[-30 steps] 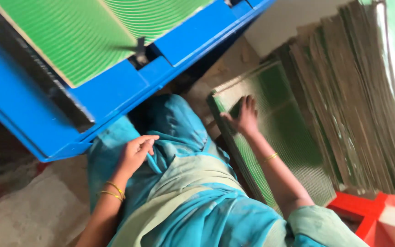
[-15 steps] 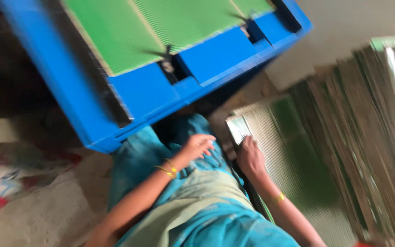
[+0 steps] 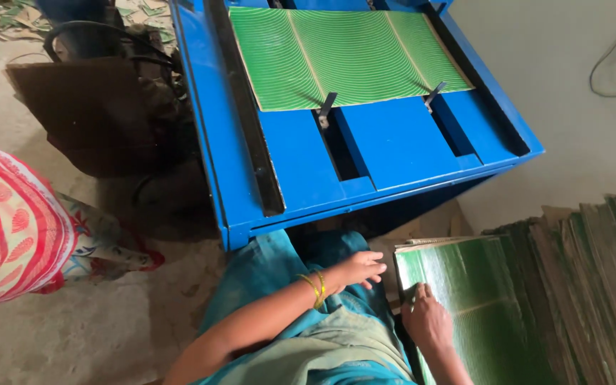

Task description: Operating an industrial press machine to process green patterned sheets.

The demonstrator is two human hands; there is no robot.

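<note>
Teal garment, gold bangles on left wrist.

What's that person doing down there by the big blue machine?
A person in blue-green clothes sits on the floor in front of a blue machine. A green sheet with curved lines lies flat on top of it. The right hand rests on the top sheet of a pile of green sheets beside the person's knee. The left hand, with bangles on the wrist, lies on the lap holding nothing. More sheets are stacked to the right.
</note>
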